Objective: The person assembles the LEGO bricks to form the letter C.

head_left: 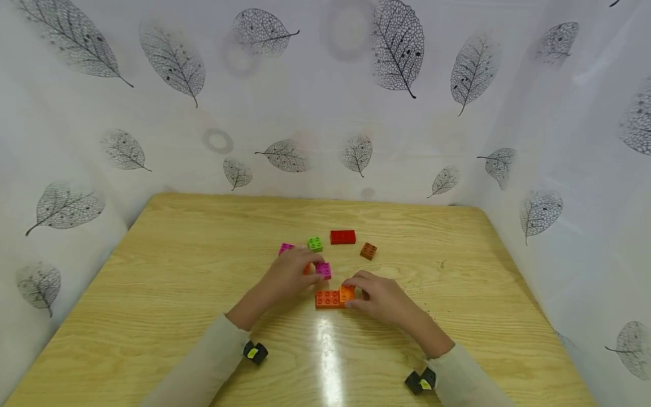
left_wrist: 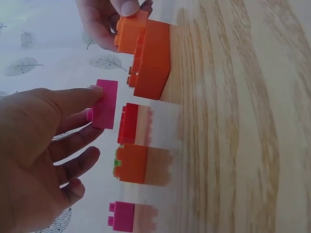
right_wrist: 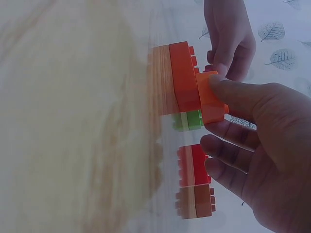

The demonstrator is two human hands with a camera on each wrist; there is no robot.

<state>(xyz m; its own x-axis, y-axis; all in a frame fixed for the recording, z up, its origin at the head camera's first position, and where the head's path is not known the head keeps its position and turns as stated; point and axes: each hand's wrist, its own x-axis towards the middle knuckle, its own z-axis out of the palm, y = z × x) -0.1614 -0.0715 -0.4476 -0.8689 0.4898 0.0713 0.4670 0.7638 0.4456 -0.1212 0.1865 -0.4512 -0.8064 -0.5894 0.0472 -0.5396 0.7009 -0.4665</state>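
Observation:
A pink toy building brick [left_wrist: 106,104] is pinched between the thumb and fingers of my left hand [head_left: 295,271], lifted off the table in the left wrist view. My right hand [head_left: 378,297] grips a small light-orange brick [right_wrist: 210,99] by its sides. That brick sits on the right end of a longer red-orange brick [head_left: 327,299], which lies on the table with its other studs bare. The held pink brick is just behind the long brick, apart from it. My left hand partly covers another orange brick [left_wrist: 131,164] and a second pink brick [left_wrist: 124,216].
Behind the hands lie a lime-green brick [head_left: 315,244], a long red brick [head_left: 343,237] and a brown brick [head_left: 368,251]. The wooden table [head_left: 203,226] meets a leaf-patterned white curtain [head_left: 315,113] at the back and sides.

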